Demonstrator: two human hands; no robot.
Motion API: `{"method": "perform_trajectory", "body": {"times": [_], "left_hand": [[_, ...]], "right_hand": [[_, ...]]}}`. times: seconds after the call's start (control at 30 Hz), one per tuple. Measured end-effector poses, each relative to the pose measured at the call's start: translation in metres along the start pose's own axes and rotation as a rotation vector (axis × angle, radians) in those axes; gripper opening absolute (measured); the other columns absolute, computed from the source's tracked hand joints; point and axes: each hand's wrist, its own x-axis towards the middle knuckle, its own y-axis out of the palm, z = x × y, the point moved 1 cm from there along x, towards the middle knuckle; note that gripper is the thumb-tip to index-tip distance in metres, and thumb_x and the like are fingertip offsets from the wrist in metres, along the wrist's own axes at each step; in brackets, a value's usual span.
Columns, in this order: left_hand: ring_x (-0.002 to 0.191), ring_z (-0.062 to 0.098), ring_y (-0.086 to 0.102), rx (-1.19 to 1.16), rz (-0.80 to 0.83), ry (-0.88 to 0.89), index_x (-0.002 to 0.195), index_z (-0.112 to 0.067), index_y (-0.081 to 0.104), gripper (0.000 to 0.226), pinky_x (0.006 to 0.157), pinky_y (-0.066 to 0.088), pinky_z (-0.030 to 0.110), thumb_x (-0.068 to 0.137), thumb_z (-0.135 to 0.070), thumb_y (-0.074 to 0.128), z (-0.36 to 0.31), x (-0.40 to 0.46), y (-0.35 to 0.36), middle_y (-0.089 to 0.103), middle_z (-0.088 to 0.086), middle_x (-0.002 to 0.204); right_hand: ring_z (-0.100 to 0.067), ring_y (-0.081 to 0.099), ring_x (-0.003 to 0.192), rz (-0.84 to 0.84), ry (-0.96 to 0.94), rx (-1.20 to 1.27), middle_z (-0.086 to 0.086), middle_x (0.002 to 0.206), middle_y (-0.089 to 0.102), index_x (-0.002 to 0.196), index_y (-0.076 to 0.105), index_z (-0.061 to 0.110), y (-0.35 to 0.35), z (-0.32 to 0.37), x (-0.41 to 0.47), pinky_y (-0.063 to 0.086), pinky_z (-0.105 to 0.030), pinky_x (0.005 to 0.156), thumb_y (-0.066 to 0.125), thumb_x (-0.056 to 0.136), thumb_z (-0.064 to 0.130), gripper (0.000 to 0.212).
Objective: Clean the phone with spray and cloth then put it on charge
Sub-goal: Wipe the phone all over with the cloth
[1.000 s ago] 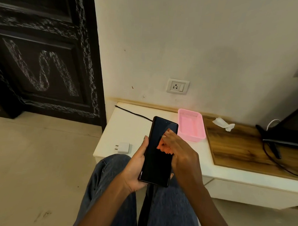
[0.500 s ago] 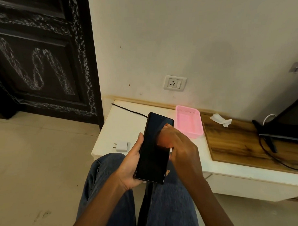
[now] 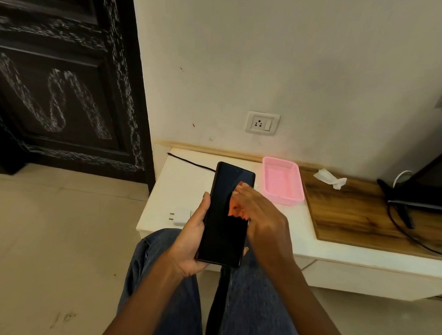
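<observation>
A pale wall with a white socket (image 3: 262,123) fills the upper right of the frame, and a dark carved door (image 3: 62,81) stands at the upper left. Below the socket runs a low white cabinet (image 3: 179,188) with a wooden top (image 3: 358,214) on its right part. A pink basket (image 3: 281,180) sits near the middle of the frame, a crumpled tissue (image 3: 330,178) lies to its right, and a white charger plug (image 3: 180,216) lies near the cabinet's front edge, with a black cable (image 3: 190,162) trailing behind. Over a lap in blue jeans (image 3: 248,301), the left hand (image 3: 189,244) is wrapped around the lower left edge of a black phone (image 3: 225,215), screen up and dark. The right hand (image 3: 261,214) is curled, pinching an orange cloth (image 3: 234,208) against the screen's upper right area.
</observation>
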Motion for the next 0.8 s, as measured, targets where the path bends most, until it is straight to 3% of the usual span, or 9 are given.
{"method": "perform_trajectory", "body": {"times": [0.2, 0.37, 0.53, 0.63, 0.8], "left_hand": [[0.101, 0.023, 0.068, 0.046, -0.004, -0.028, 0.114, -0.025, 0.069, 0.06, 0.078, 0.057, 0.037, 0.084, -0.066, 0.038, 0.004, 0.005, 0.011, 0.071, 0.008, 0.112], [0.104, 0.025, 0.067, 0.016, 0.01, -0.011, 0.111, -0.025, 0.071, 0.059, 0.08, 0.057, 0.037, 0.081, -0.067, 0.042, 0.003, 0.003, 0.004, 0.071, 0.009, 0.111], [0.1, 0.024, 0.068, 0.049, -0.008, -0.022, 0.113, -0.025, 0.07, 0.06, 0.081, 0.057, 0.041, 0.083, -0.066, 0.039, 0.004, 0.005, 0.01, 0.071, 0.009, 0.109], [0.101, 0.023, 0.068, 0.028, 0.01, -0.024, 0.112, -0.025, 0.07, 0.059, 0.078, 0.057, 0.036, 0.085, -0.066, 0.037, 0.004, 0.007, 0.012, 0.072, 0.008, 0.11], [0.104, 0.026, 0.067, -0.008, 0.024, -0.029, 0.114, -0.024, 0.069, 0.06, 0.082, 0.056, 0.038, 0.082, -0.066, 0.041, 0.007, 0.002, 0.007, 0.07, 0.01, 0.114]], "right_hand": [[-0.035, 0.065, 0.103, -0.101, 0.116, -0.05, -0.022, 0.109, 0.067, 0.104, 0.067, -0.006, -0.005, -0.005, 0.028, 0.042, -0.042, 0.092, 0.054, 0.082, 0.001, 0.027], [-0.029, 0.064, 0.106, -0.064, -0.001, -0.002, -0.018, 0.112, 0.067, 0.106, 0.067, -0.003, -0.002, 0.002, 0.012, 0.045, -0.037, 0.094, 0.029, 0.101, 0.027, 0.049], [-0.035, 0.066, 0.099, -0.11, 0.141, -0.029, -0.021, 0.107, 0.069, 0.108, 0.065, -0.005, -0.005, -0.013, 0.021, 0.041, -0.04, 0.092, 0.055, 0.086, 0.007, 0.028], [-0.032, 0.065, 0.103, -0.082, 0.178, 0.024, -0.018, 0.112, 0.067, 0.114, 0.063, 0.0, -0.002, -0.005, 0.026, 0.047, -0.035, 0.091, 0.052, 0.083, -0.003, 0.033], [-0.031, 0.067, 0.098, -0.011, 0.076, 0.047, -0.018, 0.111, 0.068, 0.117, 0.061, 0.0, -0.007, 0.004, 0.014, 0.056, -0.038, 0.08, 0.033, 0.098, 0.026, 0.043]]}}
